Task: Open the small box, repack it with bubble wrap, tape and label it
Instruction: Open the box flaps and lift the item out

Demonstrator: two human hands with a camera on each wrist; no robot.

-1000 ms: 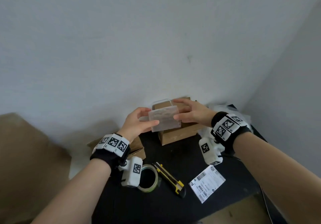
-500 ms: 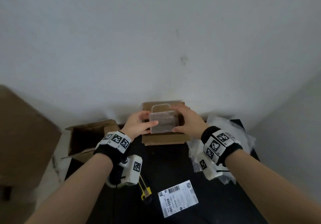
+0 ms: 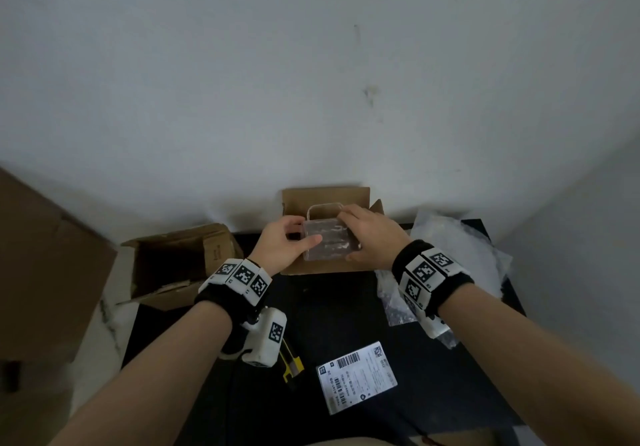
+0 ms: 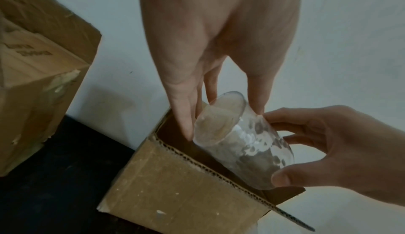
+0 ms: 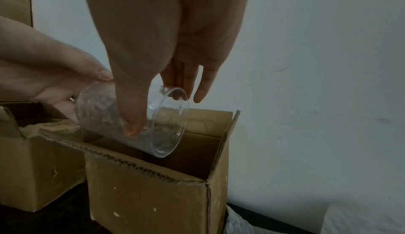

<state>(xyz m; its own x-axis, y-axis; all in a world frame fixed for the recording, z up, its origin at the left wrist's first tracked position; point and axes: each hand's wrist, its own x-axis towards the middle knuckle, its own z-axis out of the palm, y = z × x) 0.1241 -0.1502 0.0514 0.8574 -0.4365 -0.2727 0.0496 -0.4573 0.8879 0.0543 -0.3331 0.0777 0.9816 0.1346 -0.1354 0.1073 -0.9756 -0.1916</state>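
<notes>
Both hands, left hand [image 3: 284,245] and right hand [image 3: 370,240], pinch a clear glass [image 3: 328,242] tilted over the small box [image 3: 320,267] rim; box interior looks roomy, probably empty.

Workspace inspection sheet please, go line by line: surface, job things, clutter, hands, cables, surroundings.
Surface: black table.
Job's things: small box open at the far edge; clear container held tilted over its opening; shipping label flat near the front; bubble wrap heaped to the right.
Clutter: yellow utility knife, partly hidden under the left wrist; larger open carton left of the table.
Grippers: left hand and right hand both hold the container.
Cables: nothing seen.
Surroundings: pale wall behind; brown cardboard at far left.
</notes>
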